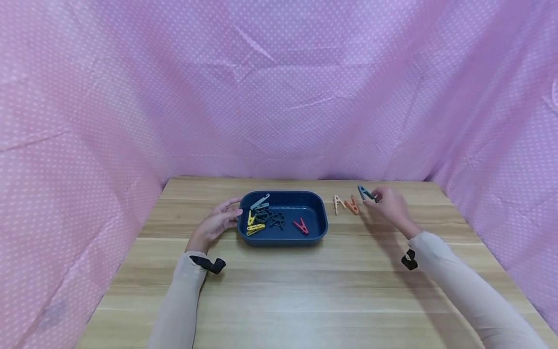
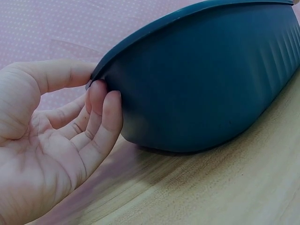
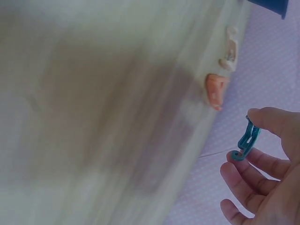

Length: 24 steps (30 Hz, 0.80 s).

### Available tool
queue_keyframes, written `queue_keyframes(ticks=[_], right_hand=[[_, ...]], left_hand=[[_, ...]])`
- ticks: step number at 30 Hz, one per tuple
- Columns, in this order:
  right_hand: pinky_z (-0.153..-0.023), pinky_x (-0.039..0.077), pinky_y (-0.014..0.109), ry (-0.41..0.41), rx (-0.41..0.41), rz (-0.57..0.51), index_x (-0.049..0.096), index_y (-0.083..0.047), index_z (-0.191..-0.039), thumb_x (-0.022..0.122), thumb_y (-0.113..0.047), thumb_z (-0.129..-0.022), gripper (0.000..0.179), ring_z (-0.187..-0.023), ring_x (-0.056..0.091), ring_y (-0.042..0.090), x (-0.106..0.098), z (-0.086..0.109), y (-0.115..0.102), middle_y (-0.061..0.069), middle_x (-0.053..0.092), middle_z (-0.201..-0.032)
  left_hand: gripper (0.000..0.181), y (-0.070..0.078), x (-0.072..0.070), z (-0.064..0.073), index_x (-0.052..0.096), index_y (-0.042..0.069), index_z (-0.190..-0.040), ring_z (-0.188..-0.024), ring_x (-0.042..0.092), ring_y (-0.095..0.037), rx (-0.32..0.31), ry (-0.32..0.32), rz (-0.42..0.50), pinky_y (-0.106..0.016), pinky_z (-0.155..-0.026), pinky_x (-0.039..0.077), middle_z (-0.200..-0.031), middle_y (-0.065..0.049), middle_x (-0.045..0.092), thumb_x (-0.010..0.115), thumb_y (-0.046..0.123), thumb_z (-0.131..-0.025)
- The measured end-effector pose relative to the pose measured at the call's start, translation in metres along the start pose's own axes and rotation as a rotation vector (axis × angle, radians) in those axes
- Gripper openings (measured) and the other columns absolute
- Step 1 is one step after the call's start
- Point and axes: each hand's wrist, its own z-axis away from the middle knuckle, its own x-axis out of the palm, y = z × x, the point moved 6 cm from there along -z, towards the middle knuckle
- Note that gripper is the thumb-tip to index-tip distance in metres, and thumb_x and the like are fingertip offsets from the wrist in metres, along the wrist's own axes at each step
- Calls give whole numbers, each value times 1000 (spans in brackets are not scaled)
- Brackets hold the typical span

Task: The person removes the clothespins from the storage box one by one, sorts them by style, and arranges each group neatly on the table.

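Note:
My left hand [image 1: 216,222] pinches the left rim of a dark blue tray [image 1: 283,242], thumb over the edge and fingers against the outer wall in the left wrist view. Inside the tray lie a red clothespin [image 1: 301,226], yellow clothespins [image 1: 255,229], light blue clothespins [image 1: 260,202] and dark green clips [image 1: 277,220]. Off to the right, my right hand [image 1: 389,205] holds a teal clothespin [image 3: 250,138] between thumb and fingertips, raised above the table. Between that hand and the tray, an orange clothespin [image 1: 351,205] and a cream clothespin [image 1: 337,204] lie on the wood.
The wooden table [image 1: 270,300] ends at its back edge just behind the tray. A pink dotted curtain [image 1: 279,97] hangs behind it and along both sides. Black straps with camera mounts [image 1: 209,264] sit on both wrists.

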Motion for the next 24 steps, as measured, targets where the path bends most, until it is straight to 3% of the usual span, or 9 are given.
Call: queue_keyframes(ticks=[7,15,24], right_hand=[[-69,51,42,-5,37,-4,69,6,-106,76,-29,-90,39,-84,66,35,7,6,13,27,71,-100],[-66,45,34,-14,54,2,70,4,-107,76,-29,-91,37,-80,62,29,13,9,18,24,69,-99],[-59,40,30,-20,36,10,71,4,-103,79,-30,-88,38,-67,55,21,21,10,18,15,69,-84]], left_hand=[[58,-1,-1,0,30,3,-157,-92,66,-10,14,-10,0,-27,-81,57,-112,0,65,55,5,-104],[57,0,-2,-1,32,3,-156,-93,66,-10,19,0,-2,-28,-81,57,-115,-2,64,55,7,-104],[57,-4,-3,-2,33,4,-156,-94,66,-10,-6,16,-1,-28,-82,57,-115,-3,63,55,6,-104]])
